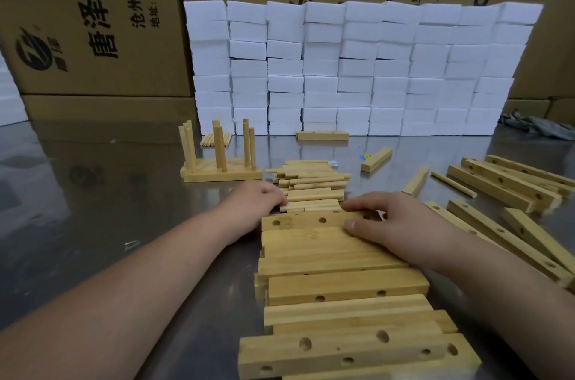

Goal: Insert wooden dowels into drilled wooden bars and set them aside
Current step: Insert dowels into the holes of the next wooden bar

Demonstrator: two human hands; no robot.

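Midway from the near edge of the table (pixel 93 193), the drilled bar (pixel 298 221) lies holes-up beside the dowel pile (pixel 311 183). The right hand (pixel 389 224) grips it; the left hand (pixel 255 199) curls at the dowels (grip unclear). Best to pin the bar and enter dowels square.

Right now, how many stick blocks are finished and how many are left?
Done: a small set of bars with upright dowels stands at back left. In hand: the right grip pinches a drilled bar atop the near pile, while the left grip touches the loose dowels. Left: most of it; the near pile and the bars on the right hold no dowels.
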